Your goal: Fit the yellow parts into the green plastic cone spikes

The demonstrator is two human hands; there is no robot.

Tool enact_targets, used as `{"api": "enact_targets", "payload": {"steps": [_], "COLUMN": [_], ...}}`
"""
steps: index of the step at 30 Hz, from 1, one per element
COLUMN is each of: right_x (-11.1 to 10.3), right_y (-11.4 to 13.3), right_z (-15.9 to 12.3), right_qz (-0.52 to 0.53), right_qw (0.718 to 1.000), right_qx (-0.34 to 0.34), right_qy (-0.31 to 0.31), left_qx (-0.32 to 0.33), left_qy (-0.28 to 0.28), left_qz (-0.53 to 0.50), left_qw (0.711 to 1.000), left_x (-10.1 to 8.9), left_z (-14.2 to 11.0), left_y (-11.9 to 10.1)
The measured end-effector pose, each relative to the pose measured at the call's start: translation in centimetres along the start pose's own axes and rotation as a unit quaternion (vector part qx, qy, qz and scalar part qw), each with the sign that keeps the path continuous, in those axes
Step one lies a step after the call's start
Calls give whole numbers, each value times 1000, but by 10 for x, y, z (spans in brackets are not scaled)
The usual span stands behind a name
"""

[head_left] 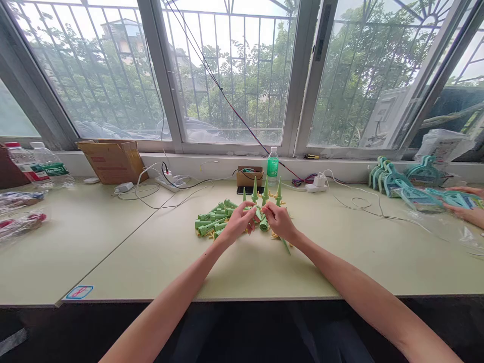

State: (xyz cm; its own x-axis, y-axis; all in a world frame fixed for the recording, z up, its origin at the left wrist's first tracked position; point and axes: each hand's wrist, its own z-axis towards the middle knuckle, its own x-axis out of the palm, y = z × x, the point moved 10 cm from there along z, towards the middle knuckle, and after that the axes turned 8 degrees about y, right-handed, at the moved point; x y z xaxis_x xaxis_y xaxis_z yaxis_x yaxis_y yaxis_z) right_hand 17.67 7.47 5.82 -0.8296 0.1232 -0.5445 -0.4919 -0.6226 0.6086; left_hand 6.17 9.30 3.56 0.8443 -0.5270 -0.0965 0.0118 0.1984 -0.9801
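My left hand is closed, its fingers pinching a small green plastic watering spike. Close beside it, my right hand is closed too, thumb and fingertips pressed together at that piece; what they pinch is too small to make out. Behind my hands several green cone-shaped spikes stand upright with yellow parts at their sides. A heap of green tubes with yellow valves lies left of my left hand. Under my right hand one green spike lies on the table, point toward me.
A small cardboard box and a green-labelled bottle stand at the back. White cables run across the table. Far right, another person's hands hold a teal item near teal hangers.
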Motion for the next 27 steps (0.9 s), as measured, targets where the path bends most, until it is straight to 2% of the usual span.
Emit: {"api": "enact_targets", "payload": {"steps": [8, 18, 27], "right_x": [0, 1, 2], "right_y": [-2, -7, -10], "right_z": [0, 1, 2], "right_qz": [1, -11, -29], "right_qw": [1000, 1000, 998], "right_qx": [5, 21, 49], "right_qy": [2, 3, 13], "left_qx": [23, 88, 91], "left_qy": [11, 8, -20], "left_qz": [3, 55, 98], "left_qw": [1000, 995, 991], "left_x": [2, 3, -3], "left_z": [2, 0, 0], "left_y": [-1, -10, -5]}}
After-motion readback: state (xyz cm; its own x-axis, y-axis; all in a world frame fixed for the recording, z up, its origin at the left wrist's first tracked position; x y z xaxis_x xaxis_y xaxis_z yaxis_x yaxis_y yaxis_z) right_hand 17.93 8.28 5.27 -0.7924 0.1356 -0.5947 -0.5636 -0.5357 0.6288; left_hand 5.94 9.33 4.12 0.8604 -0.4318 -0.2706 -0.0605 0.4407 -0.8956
